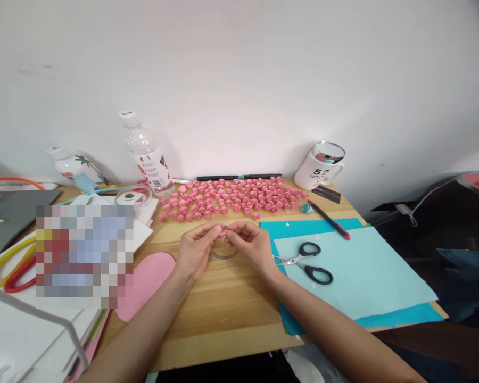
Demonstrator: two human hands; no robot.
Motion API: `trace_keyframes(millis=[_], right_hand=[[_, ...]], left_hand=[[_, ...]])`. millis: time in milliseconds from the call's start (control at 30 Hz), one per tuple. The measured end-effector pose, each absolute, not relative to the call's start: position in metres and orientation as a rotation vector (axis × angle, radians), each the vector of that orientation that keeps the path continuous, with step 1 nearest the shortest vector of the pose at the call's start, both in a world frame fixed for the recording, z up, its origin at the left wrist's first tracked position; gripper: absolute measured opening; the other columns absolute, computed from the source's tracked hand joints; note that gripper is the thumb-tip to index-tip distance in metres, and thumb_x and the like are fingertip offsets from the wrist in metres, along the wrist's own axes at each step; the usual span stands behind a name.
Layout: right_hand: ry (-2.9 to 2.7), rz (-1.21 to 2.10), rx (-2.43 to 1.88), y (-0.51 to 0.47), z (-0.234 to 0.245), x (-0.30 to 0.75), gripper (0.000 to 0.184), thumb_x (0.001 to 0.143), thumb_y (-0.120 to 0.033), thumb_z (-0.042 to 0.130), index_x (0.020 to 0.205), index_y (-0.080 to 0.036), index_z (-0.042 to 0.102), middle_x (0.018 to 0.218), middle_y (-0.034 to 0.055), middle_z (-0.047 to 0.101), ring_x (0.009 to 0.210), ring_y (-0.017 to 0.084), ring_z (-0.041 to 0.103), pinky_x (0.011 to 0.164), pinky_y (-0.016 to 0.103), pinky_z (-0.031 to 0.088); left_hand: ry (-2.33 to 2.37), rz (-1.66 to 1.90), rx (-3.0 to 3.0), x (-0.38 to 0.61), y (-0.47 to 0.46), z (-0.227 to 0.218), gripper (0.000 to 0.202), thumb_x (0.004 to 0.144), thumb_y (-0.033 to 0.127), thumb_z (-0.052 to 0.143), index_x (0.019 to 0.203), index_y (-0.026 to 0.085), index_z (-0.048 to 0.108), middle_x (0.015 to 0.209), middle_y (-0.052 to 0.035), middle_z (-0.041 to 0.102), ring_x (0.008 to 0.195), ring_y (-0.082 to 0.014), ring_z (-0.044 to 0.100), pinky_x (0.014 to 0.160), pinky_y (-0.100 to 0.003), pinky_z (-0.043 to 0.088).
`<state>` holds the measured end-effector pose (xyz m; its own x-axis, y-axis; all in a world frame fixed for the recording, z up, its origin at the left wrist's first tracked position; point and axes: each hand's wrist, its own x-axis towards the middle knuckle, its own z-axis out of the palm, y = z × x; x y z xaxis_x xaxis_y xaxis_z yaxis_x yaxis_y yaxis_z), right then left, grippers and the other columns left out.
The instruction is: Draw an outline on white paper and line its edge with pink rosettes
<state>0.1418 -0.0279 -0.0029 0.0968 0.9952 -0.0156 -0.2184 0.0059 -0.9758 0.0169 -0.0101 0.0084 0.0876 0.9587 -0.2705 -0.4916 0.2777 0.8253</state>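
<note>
A small pink rolled paper flower (222,230) is pinched between the fingertips of my left hand (197,246) and my right hand (253,246). Both hands are closed around it, low over the wooden table (219,303). Beneath them lies a round ring (224,257), perhaps a tape roll, mostly covered by my fingers. Just beyond spreads a bed of many finished pink paper roses (231,197). By my left forearm is a flat pink paper piece (149,279) with a rounded end. Scissors (303,261) with black handles lie spread to the right of my right hand.
Light blue sheets (363,271) lie under the scissors. A red-black pen (329,219), a teal roll (306,208) and a white mug (313,169) stand or lie at the right. Two bottles, a water bottle (149,159) among them, and a paper pile (19,335) occupy the left.
</note>
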Motion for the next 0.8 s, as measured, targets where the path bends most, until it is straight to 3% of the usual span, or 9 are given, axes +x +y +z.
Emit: trace_keyframes(millis=[467, 800], right_hand=[[-0.916, 1.205, -1.112, -0.0312, -0.0034, 0.1371, 0.017, 0.07, -0.032, 0.072, 0.079, -0.018, 0.071, 0.074, 0.0014, 0.073, 0.066, 0.015, 0.068, 0.068, 0.028, 0.056], [-0.907, 1.146, -1.153, -0.0332, -0.0043, 0.1329, 0.02, 0.068, -0.033, 0.073, 0.082, -0.018, 0.071, 0.081, 0.0032, 0.074, 0.073, 0.017, 0.069, 0.072, 0.032, 0.057]], left_hand=[[0.905, 1.216, 0.57, 0.0203, -0.0108, 0.0008, 0.021, 0.053, 0.022, 0.084, 0.069, 0.013, 0.074, 0.07, -0.0039, 0.071, 0.065, -0.011, 0.062, 0.067, -0.024, 0.049], [0.918, 1.235, 0.554, 0.0219, -0.0115, 0.002, 0.025, 0.048, 0.022, 0.086, 0.07, 0.015, 0.075, 0.074, -0.0039, 0.073, 0.072, -0.0117, 0.063, 0.076, -0.023, 0.049]])
